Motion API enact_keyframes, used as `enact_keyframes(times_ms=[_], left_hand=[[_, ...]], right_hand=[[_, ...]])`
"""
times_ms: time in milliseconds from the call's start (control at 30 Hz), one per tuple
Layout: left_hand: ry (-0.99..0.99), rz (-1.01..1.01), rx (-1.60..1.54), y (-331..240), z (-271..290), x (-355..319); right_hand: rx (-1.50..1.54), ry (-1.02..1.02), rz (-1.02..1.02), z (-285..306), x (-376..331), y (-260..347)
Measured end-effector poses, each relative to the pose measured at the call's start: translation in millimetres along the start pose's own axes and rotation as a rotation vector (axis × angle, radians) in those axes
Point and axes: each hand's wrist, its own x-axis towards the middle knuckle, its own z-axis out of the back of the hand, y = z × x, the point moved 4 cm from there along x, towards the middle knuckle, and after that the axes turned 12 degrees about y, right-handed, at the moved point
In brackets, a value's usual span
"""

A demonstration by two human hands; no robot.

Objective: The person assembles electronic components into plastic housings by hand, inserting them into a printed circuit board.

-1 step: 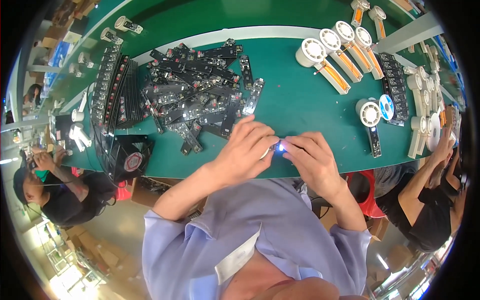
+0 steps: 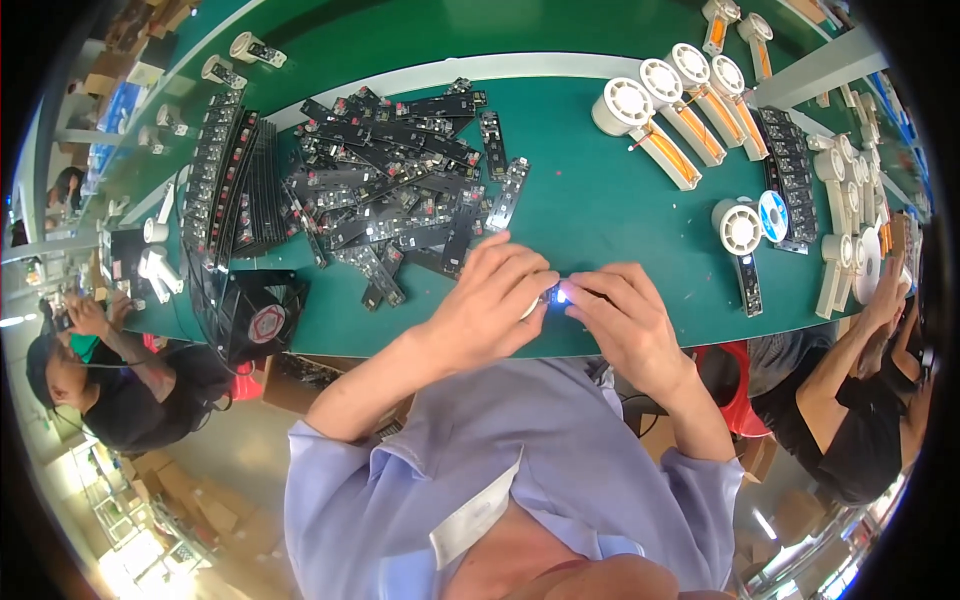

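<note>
My left hand (image 2: 498, 293) and my right hand (image 2: 632, 325) meet near the front edge of the green table. Between them is a dark circuit board (image 2: 553, 295) with a bright bluish-white light glowing on it. A bit of white rim shows beneath my left fingers, so it looks like part of a handheld fan; most of it is covered. Both hands are closed, fingertips pinching opposite ends. Beyond my left hand lies a heap of black circuit boards (image 2: 400, 185). To the right, a white handheld fan (image 2: 741, 232) lies with its own board lit.
Several white fans with orange inside their handles (image 2: 665, 150) lie at the back right, near a row of boards (image 2: 787, 160). A blue-and-white reel (image 2: 773, 214) sits beside the lit fan. Stacked boards (image 2: 255, 190) and a black square fan (image 2: 250, 315) stand left. People work on both sides.
</note>
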Motion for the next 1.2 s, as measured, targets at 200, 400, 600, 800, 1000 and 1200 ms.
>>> enact_keyframes(times_ms=[200,400,600,800,1000,1200], left_hand=[[0.047,-0.043,-0.021,4.0,2.5,-0.3],[0.073,-0.041,-0.005,0.4,10.2,7.7],[0.017,-0.238,0.202,4.6,1.7,-1.7],[0.118,-0.175,0.231,-3.4,7.8,3.4],[0.02,0.004,-0.13,8.5,1.4,-2.6],[0.19,0.015,-0.068,4.4,7.2,-0.4]], right_hand=[[0.152,0.037,-0.058,-2.6,-3.9,-0.2],[0.168,-0.029,-0.133,-11.2,-12.6,-2.1],[0.147,-0.1,-0.18,-11.3,-18.4,0.7],[0.199,-0.098,-0.243,-9.7,-13.7,-0.3],[0.2,-0.086,-0.25,-9.7,-10.3,-1.7],[0.156,-0.078,-0.182,-12.7,-5.6,-2.0]])
